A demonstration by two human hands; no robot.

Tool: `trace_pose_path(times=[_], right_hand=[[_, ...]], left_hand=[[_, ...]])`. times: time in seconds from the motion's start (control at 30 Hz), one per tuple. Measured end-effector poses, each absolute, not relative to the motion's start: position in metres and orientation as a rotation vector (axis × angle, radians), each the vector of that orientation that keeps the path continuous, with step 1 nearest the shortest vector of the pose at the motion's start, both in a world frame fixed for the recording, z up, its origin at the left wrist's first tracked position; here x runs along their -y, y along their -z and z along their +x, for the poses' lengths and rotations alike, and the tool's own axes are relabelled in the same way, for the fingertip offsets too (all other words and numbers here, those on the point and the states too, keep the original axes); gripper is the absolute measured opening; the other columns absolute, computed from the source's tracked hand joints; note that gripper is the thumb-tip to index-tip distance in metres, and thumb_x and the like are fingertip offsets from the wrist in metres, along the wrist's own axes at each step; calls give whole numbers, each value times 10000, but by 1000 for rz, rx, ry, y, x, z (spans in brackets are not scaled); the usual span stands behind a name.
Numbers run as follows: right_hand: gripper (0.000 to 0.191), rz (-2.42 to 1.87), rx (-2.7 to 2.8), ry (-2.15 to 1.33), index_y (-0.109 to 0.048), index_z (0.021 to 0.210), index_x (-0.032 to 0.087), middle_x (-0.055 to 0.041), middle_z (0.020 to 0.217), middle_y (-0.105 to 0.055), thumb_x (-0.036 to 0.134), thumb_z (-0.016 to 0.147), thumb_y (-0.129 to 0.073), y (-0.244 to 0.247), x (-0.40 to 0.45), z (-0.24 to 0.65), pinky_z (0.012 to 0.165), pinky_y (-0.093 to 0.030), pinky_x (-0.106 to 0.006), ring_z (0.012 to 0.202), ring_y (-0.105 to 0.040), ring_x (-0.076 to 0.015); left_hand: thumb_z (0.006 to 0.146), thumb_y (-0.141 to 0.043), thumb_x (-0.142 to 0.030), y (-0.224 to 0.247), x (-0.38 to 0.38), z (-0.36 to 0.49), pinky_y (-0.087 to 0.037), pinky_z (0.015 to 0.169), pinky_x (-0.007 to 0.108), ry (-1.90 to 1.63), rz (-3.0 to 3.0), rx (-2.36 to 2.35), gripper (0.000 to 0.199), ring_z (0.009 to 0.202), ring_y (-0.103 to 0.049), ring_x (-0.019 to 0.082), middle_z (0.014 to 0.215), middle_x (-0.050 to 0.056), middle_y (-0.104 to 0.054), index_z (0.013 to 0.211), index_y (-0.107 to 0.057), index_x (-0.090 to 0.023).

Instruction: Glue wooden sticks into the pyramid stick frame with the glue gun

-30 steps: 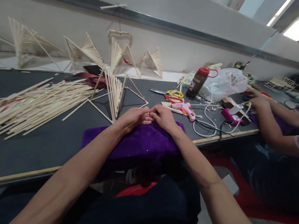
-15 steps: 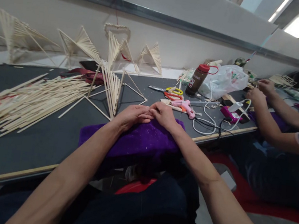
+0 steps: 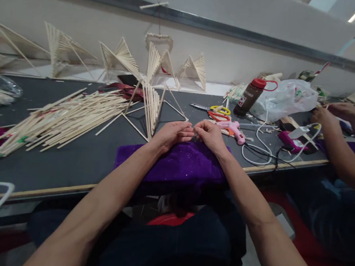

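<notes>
My left hand (image 3: 172, 136) is held over the purple cloth (image 3: 173, 167), its palm turned up and its fingers stretched out. Just to the right, my right hand (image 3: 211, 135) has thumb and fingertips pinched together; anything between them is too small to make out. A narrow gap parts the two sets of fingertips. Behind my left hand stands a model of pale wooden sticks (image 3: 150, 107), fanned and joined in triangles. Beyond my right hand lie a pink glue gun (image 3: 234, 129) and scissors (image 3: 219, 112) with orange and yellow handles.
Loose sticks (image 3: 68, 118) are heaped at the left. Fanned stick models (image 3: 122, 58) line the wall. A brown bottle (image 3: 250, 99), a plastic bag (image 3: 286, 99) and a magenta power strip (image 3: 292, 141) with cables stand rightward. Another person's hands (image 3: 330, 118) work at the far right.
The view has swung left, so things sit further right and a bag of sticks shows at the left. My fingertips, together before, have moved slightly apart.
</notes>
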State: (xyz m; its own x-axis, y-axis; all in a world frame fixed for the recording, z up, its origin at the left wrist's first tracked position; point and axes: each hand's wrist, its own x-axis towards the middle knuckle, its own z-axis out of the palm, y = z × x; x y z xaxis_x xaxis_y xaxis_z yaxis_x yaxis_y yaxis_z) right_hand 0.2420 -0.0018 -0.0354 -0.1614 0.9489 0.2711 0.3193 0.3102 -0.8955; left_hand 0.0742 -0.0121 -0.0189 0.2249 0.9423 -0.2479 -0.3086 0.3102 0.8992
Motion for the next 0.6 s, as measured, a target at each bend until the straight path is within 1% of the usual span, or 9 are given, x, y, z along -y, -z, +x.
trace_pose_path(times=[0.13,0.27,0.37,0.5,0.6], right_hand=[[98,-1156,1720,-755,-632,756,169,24,633,-602,255,784,-594,39,1,242,580,-401,-252,567,-527,-113],[82,-1142,1780,-612,-641,756,174,5,702,-640,239,797,-610,40,1,241,624,-405,-255,644,-556,-127],[77,-1143,1838,-536,-629,743,178,0,719,-636,232,798,-633,40,2,241,646,-405,-255,669,-553,-130],[83,-1172,1858,-525,-617,742,179,6,711,-624,236,788,-655,41,1,241,642,-404,-251,659,-539,-126],[74,-1187,1832,-582,-625,752,173,5,711,-633,236,790,-629,41,0,242,634,-407,-248,648,-543,-123]], left_hand=[[899,-628,-173,22,12,74,-574,677,244,-1014,856,-931,127,730,-703,147,886,117,-714,946,-684,-70],[896,-641,-188,25,13,73,-572,691,237,-967,917,-917,135,772,-706,151,898,124,-721,926,-702,-71],[897,-646,-209,28,13,72,-568,713,230,-926,970,-897,160,822,-708,157,908,131,-725,935,-712,-68],[863,-703,-283,30,13,71,-565,740,238,-915,1026,-876,224,865,-704,167,943,134,-729,956,-721,-80],[850,-714,-303,29,15,71,-563,748,246,-917,1073,-878,248,879,-696,164,965,130,-725,978,-721,-90]])
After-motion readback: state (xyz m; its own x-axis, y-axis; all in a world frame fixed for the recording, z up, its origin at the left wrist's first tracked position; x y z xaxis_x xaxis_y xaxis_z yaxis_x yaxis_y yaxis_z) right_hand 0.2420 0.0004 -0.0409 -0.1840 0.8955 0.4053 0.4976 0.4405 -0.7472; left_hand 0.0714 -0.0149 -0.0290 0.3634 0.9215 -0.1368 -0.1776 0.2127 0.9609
